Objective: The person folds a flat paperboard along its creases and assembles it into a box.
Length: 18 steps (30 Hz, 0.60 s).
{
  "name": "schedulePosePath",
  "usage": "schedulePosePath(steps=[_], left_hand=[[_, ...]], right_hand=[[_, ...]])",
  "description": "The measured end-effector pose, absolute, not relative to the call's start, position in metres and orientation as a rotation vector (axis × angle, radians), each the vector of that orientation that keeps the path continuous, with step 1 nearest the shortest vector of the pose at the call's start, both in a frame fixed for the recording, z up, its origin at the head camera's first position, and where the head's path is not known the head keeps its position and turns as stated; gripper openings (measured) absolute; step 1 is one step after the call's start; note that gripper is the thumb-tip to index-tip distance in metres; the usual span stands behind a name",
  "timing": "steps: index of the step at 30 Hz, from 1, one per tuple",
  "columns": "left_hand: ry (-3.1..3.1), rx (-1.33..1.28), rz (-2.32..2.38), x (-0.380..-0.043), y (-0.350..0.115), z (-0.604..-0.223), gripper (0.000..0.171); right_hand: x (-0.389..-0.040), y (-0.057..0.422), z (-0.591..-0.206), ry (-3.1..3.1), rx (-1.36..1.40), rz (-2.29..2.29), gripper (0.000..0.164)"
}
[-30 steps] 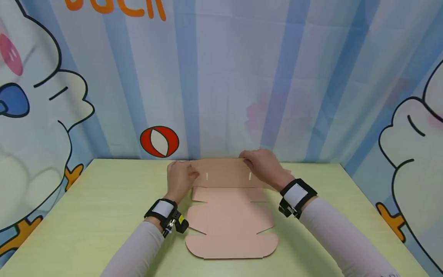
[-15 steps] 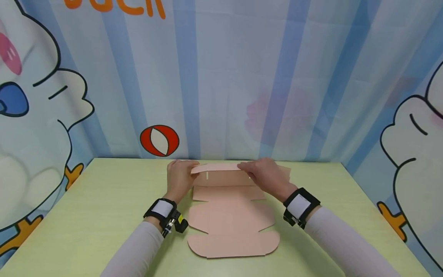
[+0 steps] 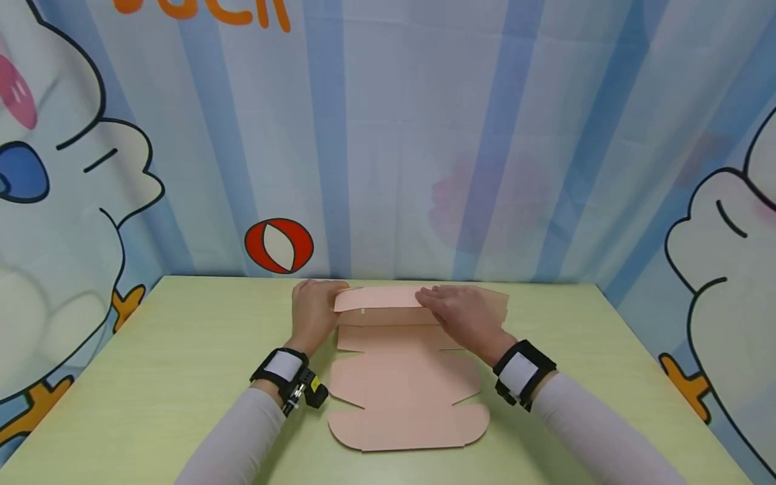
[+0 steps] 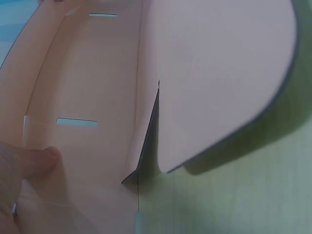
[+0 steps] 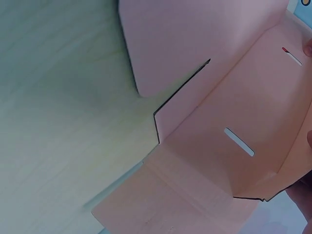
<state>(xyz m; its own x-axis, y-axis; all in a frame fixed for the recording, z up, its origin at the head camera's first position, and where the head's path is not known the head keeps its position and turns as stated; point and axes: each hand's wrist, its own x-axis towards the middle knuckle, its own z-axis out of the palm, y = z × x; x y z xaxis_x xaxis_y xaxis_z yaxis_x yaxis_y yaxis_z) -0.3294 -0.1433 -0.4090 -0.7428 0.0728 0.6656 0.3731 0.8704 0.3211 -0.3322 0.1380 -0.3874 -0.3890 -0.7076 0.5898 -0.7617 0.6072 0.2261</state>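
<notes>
An unfolded pinkish-brown cardboard box blank [image 3: 407,384] lies on the table, its far strip folded up and over toward me. My left hand [image 3: 315,311] grips the blank at its far left side; in the left wrist view the thumb [image 4: 41,161] lies on the inner face near a slot. At the right, my right hand [image 3: 463,316] holds the folded strip [image 3: 378,297], fingers over its top. In the right wrist view only part of that hand [image 5: 303,197] shows at the edge, a fingertip on the inner face of the strip. Most of its fingers are hidden there.
The pale yellow-green table [image 3: 200,377] reaches back to a blue striped curtain [image 3: 394,135] with cartoon prints. Slotted side tabs [image 3: 467,424] of the blank spread out near the front. A camera band sits on each wrist.
The far strip has folded forward and down toward me, covering more of the slotted panel. My right hand moved down with it and its fingers now lie flatter. The left hand stays about where it was.
</notes>
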Motion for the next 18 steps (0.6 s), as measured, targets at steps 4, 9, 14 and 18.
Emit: schedulePosePath(steps=[4,9,14,18], left_hand=[[-2.362,-0.342,-0.586,-0.330,-0.143,-0.410,0.030],[-2.380,-0.389,-0.553,-0.331,-0.148,-0.410,0.033],[-2.411,-0.432,-0.551,-0.332,-0.155,-0.407,0.028],[-2.508,-0.500,-0.577,-0.330,-0.159,-0.396,0.032]], right_hand=[[-0.331,0.139,-0.389,-2.163,1.139,0.107,0.033],[-0.329,0.138,-0.387,-2.174,1.128,0.083,0.032],[-0.327,0.136,-0.386,-2.206,1.128,0.072,0.032],[-0.327,0.137,-0.386,-2.224,1.129,0.080,0.030]])
